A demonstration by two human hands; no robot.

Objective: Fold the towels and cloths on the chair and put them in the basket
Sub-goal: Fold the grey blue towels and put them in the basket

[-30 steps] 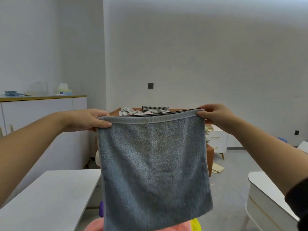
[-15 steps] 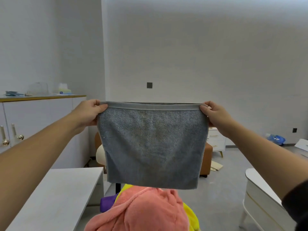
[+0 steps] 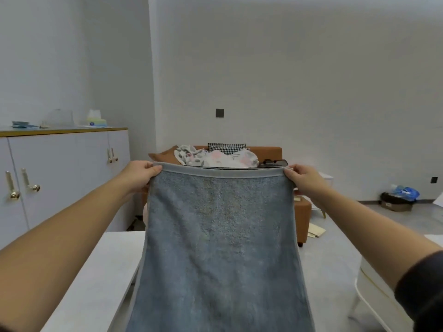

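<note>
Half a second ago the grey-blue towel (image 3: 220, 236) ended in a free bottom edge with a pink and yellow heap of cloth showing under it. Now it hangs longer, its lower end runs off the bottom of the view, and it covers that heap completely. My arms have come lower too, so the top hem sits below the back of the orange-brown seat (image 3: 271, 152) rather than level with the cabinet top.

My left hand (image 3: 140, 172) pinches the top left corner, thumb over the hem and fingers curled behind. My right hand (image 3: 302, 178) grips the top right corner the same way. The hem is pulled nearly straight between them, and the towel hangs in the air in front of me.

Over the hem I see a floral cloth (image 3: 215, 158) and a black-and-white checked piece (image 3: 226, 147) lying on the seat, with something dark beside them, possibly a tray. A white table (image 3: 96, 271) lies at my left, partly behind the towel, and a white cabinet (image 3: 60, 176) stands beyond it. A white chair (image 3: 366, 283) is at my right.
</note>
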